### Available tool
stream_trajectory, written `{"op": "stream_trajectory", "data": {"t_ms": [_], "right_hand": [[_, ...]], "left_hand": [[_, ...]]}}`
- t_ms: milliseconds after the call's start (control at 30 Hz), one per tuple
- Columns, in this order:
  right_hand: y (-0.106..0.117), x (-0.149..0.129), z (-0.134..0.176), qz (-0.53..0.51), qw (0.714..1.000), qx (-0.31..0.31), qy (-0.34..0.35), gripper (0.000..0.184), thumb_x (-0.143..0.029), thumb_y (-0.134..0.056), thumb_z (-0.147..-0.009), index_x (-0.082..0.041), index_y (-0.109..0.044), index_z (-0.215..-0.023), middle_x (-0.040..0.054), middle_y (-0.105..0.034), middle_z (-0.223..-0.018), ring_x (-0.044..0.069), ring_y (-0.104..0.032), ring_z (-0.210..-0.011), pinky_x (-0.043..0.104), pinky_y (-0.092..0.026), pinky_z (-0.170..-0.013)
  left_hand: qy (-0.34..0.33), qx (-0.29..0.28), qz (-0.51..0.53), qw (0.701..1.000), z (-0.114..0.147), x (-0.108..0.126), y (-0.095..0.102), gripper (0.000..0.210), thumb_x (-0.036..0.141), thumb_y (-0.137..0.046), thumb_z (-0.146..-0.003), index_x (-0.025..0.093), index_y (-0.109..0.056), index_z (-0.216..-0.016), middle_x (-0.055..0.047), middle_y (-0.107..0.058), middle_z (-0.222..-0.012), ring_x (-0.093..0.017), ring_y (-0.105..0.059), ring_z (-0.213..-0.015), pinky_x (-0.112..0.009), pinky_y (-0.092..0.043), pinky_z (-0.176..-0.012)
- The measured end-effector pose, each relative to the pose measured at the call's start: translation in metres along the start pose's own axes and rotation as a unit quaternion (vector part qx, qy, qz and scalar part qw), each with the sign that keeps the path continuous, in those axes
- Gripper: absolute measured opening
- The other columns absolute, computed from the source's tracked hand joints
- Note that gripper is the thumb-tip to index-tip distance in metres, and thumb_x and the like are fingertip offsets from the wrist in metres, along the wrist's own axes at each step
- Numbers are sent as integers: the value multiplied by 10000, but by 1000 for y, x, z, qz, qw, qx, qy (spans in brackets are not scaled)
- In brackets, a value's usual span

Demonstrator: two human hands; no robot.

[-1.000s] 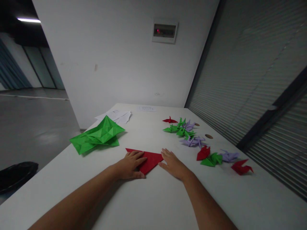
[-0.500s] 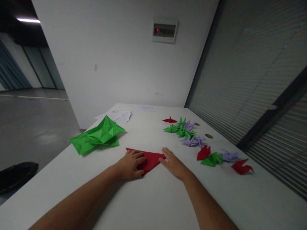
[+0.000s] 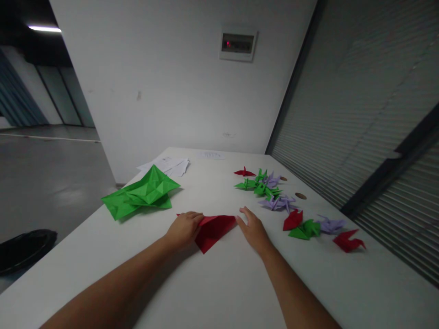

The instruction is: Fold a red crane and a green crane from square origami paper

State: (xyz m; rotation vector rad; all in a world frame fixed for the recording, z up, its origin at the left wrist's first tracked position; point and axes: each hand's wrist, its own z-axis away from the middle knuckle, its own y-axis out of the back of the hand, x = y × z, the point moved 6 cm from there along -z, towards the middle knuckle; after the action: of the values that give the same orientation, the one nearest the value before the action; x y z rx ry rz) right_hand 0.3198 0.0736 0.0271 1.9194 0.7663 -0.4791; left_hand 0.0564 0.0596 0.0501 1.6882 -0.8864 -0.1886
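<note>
A folded triangle of red origami paper [image 3: 213,230] lies in front of me, its point toward me and its upper edge slightly raised. My left hand [image 3: 185,228] is closed over its left part, fingers curled on the paper and partly hiding it. At the right corner is my right hand [image 3: 254,230], thumb and fingers apart, the thumb tip at or touching the corner. Past my right hand lie folded paper cranes: a red crane [image 3: 292,220], a green crane [image 3: 305,229], a purple crane [image 3: 331,225] and another red crane [image 3: 349,241].
Crumple-creased green paper sheets [image 3: 147,189] rest at the left, with white papers [image 3: 171,165] behind. More green cranes [image 3: 267,189] and purple cranes [image 3: 277,202] cluster at the back right near a round brown spot [image 3: 301,196]. A black-lined bin [image 3: 27,249] stands left of the white table [image 3: 219,292].
My left hand has gone from lying spread on the red paper to curling over its left side. The paper's upper edge has lifted, and my right hand has shifted slightly right.
</note>
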Motion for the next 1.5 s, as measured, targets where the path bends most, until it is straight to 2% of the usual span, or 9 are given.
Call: {"op": "stream_trajectory", "data": {"t_ms": [233, 467, 600, 767, 900, 1000, 1233, 1333, 1500], "right_hand": [[5, 7, 1, -96, 988, 67, -101, 439, -542, -609, -818, -186, -645, -1072, 182, -714, -1160, 350, -654, -1136, 531, -485, -1025], [-30, -12, 9, -353, 923, -34, -148, 615, -681, -757, -689, -204, -614, -1050, 150, -738, -1107, 302, -718, -973, 421, -582, -818], [-24, -36, 13, -389, 911, -54, -129, 575, -612, -804, -696, -196, -643, -1057, 108, -760, -1028, 272, -727, -896, 407, -584, -806], [-7, -41, 12, -398, 905, -30, -147, 439, -549, -803, -735, -177, -700, -943, 40, -744, -838, 226, -685, -749, 335, -567, -653], [0, -35, 9, -374, 918, -3, -132, 398, -549, -804, -728, -166, -710, -779, 22, -696, -705, 198, -625, -658, 300, -509, -603], [0, -30, 8, -377, 915, 8, -143, 414, -561, -812, -702, -166, -734, -803, 23, -688, -677, 190, -596, -607, 292, -470, -556], [2, -26, 8, -341, 927, -19, -153, 396, -549, -784, -714, -164, -717, -775, -19, -588, -562, 128, -472, -483, 243, -357, -449], [-3, -21, 9, -312, 933, -62, -169, 373, -521, -770, -714, -160, -705, -782, -25, -595, -587, 117, -480, -476, 231, -366, -436], [-9, -5, 10, -264, 936, -92, -212, 318, -477, -742, -719, -170, -663, -754, -52, -543, -534, 100, -461, -420, 210, -325, -387]], "left_hand": [[110, 95, 199, 969, -2, -16, 26, 412, 414, -401, -1015, 213, -756, -955, -73, -760, -886, -253, -675, -824, -325, -476, -787], [173, 189, 392, 883, 2, -27, 28, 377, 486, -539, -922, 168, -719, -831, -44, -719, -791, -236, -621, -766, -303, -481, -718], [169, 188, 506, 824, 0, -21, 22, 413, 518, -569, -917, 152, -656, -745, -27, -657, -705, -175, -571, -655, -281, -472, -645], [200, 163, 637, 727, 1, -14, 13, 372, 500, -713, -836, 135, -692, -904, -55, -705, -826, -181, -629, -720, -317, -535, -706], [237, 159, 660, 695, 4, -25, 7, 373, 442, -775, -789, 126, -712, -977, -79, -736, -899, -190, -664, -761, -301, -539, -696], [257, 167, 655, 690, 5, -39, 7, 383, 408, -784, -771, 127, -718, -1023, -91, -752, -948, -191, -679, -761, -280, -524, -654], [284, 163, 613, 719, 5, -63, 12, 368, 351, -829, -687, 135, -721, -964, -56, -735, -841, -166, -660, -687, -283, -528, -628], [305, 159, 574, 743, 6, -71, 13, 324, 353, -850, -637, 140, -693, -824, -27, -700, -735, -153, -639, -652, -263, -510, -609], [318, 90, 508, 795, 8, -89, 6, 320, 339, -876, -564, 140, -686, -728, -21, -678, -671, -141, -603, -594, -248, -464, -561]]}}
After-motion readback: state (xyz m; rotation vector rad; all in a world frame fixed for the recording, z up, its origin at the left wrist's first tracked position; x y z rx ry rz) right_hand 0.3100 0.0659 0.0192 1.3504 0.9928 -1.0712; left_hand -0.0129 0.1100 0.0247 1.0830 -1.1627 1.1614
